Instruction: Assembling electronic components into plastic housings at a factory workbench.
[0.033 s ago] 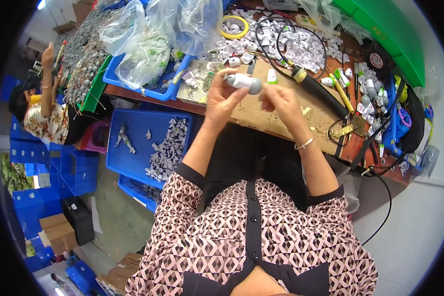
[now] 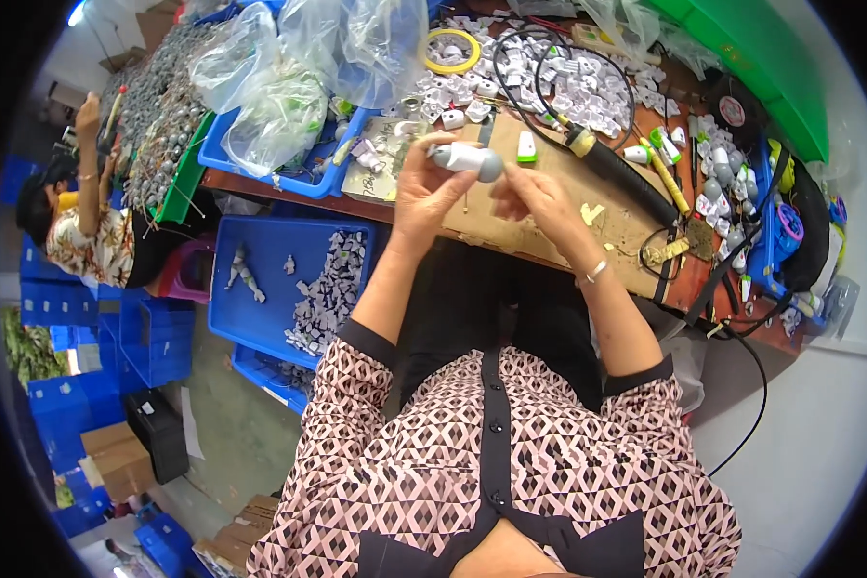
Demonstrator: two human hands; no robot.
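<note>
One brown surface (image 2: 511,236), crowded, running from far left to near right. One large blue bin (image 2: 260,289) down at the left beside the knees, holding a heap of small white pieces plus two loose ones. One more blue tray (image 2: 308,178) up on the surface at far left, under clear plastic bags (image 2: 337,58), at least three. One flat sheet of cardboard (image 2: 588,217) in the middle of the surface. One soldering iron (image 2: 621,173), black-handled, lying slantwise on the cardboard to the right. One yellow tape roll (image 2: 453,48) at the far edge. White plastic parts (image 2: 578,91) scattered far and right, too many to count. Two hands raised over the cardboard: left hand (image 2: 429,197) with fingers clamped on one small white-and-grey device (image 2: 467,159), held level above the surface; right hand (image 2: 535,197) just beside it, fingers curled together, touching the device's grey end. One other person (image 2: 82,231) seated at far left, one arm raised.
</note>
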